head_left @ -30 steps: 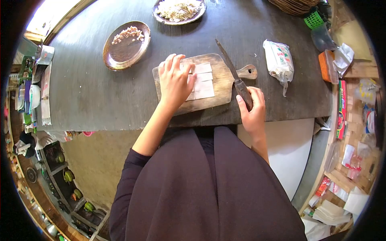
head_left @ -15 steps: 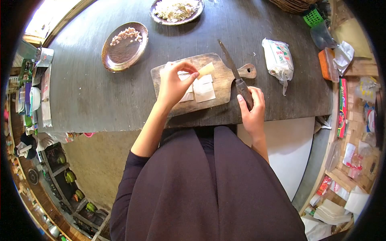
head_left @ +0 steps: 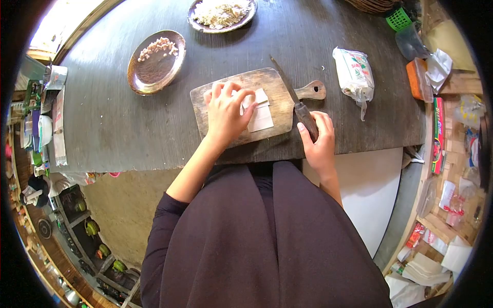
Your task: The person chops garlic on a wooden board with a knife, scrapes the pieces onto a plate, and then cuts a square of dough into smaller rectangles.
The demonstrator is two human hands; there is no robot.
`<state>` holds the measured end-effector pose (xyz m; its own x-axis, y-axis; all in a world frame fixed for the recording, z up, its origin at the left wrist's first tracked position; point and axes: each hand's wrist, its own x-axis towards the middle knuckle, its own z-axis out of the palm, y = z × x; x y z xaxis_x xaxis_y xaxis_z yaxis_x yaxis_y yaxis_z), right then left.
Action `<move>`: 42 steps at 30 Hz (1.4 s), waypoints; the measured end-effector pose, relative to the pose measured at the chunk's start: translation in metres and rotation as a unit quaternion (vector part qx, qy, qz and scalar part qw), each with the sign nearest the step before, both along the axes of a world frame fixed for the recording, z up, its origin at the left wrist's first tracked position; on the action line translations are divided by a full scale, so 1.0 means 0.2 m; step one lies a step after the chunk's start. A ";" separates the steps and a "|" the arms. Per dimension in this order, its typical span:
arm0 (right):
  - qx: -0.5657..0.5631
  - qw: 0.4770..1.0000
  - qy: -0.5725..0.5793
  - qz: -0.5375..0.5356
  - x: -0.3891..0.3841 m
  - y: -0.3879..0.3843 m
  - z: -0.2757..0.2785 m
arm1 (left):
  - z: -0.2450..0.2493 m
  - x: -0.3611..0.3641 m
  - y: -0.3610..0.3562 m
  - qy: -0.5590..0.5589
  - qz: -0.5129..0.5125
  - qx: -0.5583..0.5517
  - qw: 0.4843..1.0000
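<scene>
Pale flat slices (head_left: 261, 119) that look like tofu lie on a worn wooden cutting board (head_left: 281, 117), some of them hidden under my fingers. My left hand (head_left: 227, 110) rests over these slices with its fingers bent and spread apart; its thumb is close to a slice. By the board's right side, my right hand (head_left: 319, 142) is closed around the dark handle of a knife (head_left: 307, 121). The knife's long blade points away from me and lies across the board near the board's handle.
Beyond the board are a brown plate (head_left: 154, 73) of small chopped pieces and another plate (head_left: 198, 26) of pale shreds. A white plastic package (head_left: 354, 74) lies at the right. An orange-and-clear container (head_left: 419, 82) stands by the table's right edge.
My left hand has lowered from holding up a tan slice to spreading over the slices on the board; that slice no longer shows. The knife and right hand have shifted slightly left.
</scene>
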<state>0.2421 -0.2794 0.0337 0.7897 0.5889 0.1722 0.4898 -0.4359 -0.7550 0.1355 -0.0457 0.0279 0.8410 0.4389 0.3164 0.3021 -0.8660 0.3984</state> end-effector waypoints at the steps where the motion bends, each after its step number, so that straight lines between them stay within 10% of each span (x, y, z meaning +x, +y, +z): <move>1: 0.000 1.000 0.000 -0.001 0.00 0.00 0.00 | 0.00 0.00 0.00 0.017 -0.013 -0.003 1.000; 24: -0.026 0.999 0.018 -0.004 0.02 -0.08 -0.03 | 0.04 -0.01 -0.07 0.046 -0.024 0.061 0.997; 42: -0.015 1.000 0.015 -0.004 0.04 -0.10 -0.01 | 0.10 -0.04 0.01 0.049 -0.092 -0.343 0.934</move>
